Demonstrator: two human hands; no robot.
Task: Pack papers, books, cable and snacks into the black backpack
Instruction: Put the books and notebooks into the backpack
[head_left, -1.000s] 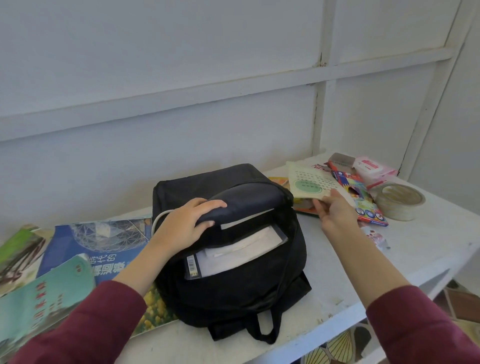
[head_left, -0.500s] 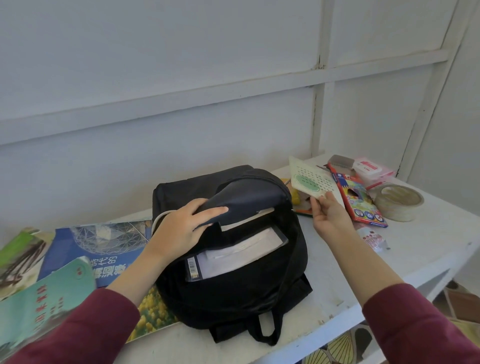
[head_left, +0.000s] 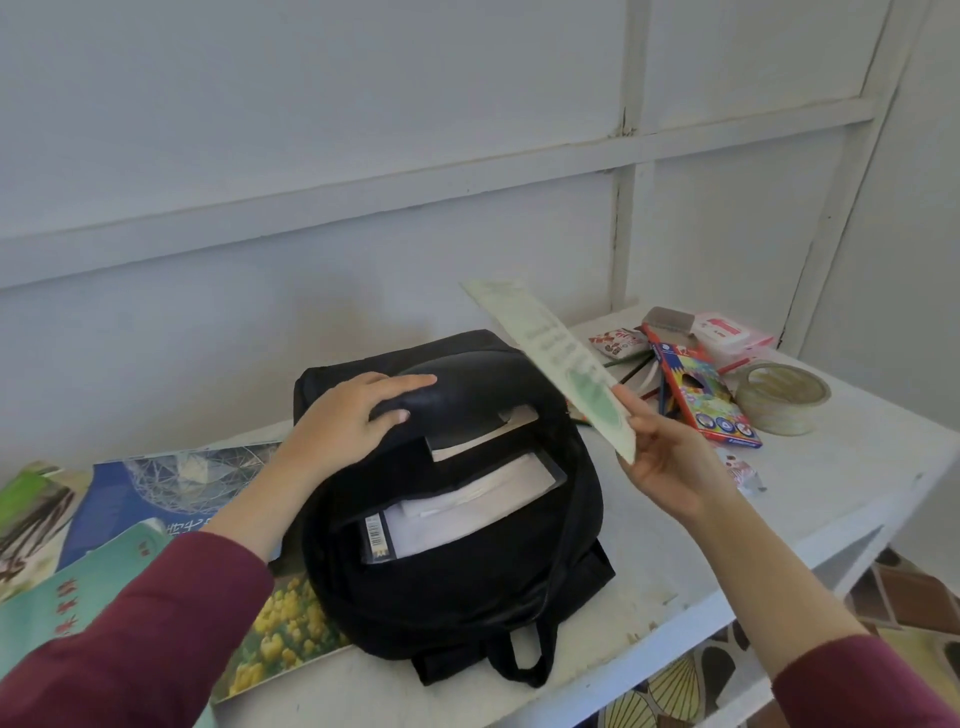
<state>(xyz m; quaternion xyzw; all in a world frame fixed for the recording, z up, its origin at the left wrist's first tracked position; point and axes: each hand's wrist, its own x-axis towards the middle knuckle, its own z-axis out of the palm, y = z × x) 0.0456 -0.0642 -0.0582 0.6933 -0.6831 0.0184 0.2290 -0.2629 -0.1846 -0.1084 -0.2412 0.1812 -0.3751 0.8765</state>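
The white painted table (head_left: 857, 467) was scuffed and chipped along its front edge, and the black backpack (head_left: 467, 587) lay on it, soft matte fabric, mouth open toward me. Left of the backpack, partly under it, lay a spread of glossy books (head_left: 156, 483) – one blue cover with a wire-frame dome, one teal with red characters I couldn't read, one with yellow flowers.

Inside the backpack sat flat white papers (head_left: 467, 509), with a barcode label on a dark edge at their left end; its digits were too small to make out.

Above the backpack's right side, a thin pale booklet (head_left: 561, 364) tilted steeply in the air, blurred green lettering and a green oval on its cover. The right hand (head_left: 665, 462) pinched its lower corner between thumb and fingers. The left hand (head_left: 348, 421) gripped the backpack's top flap, fingers curled over it and thumb beneath, holding the mouth open.

Right of the backpack lay a flat cardboard box of coloured pencils (head_left: 701, 400) – red edges, a "12" near its top. Just beyond that sat a broad roll of clear tape (head_left: 784, 397). Behind these were a pink-and-white plastic pack (head_left: 727, 332) and a crinkled red-and-white snack packet (head_left: 621, 343). A smaller wrapper (head_left: 740, 470) lay near the right hand.
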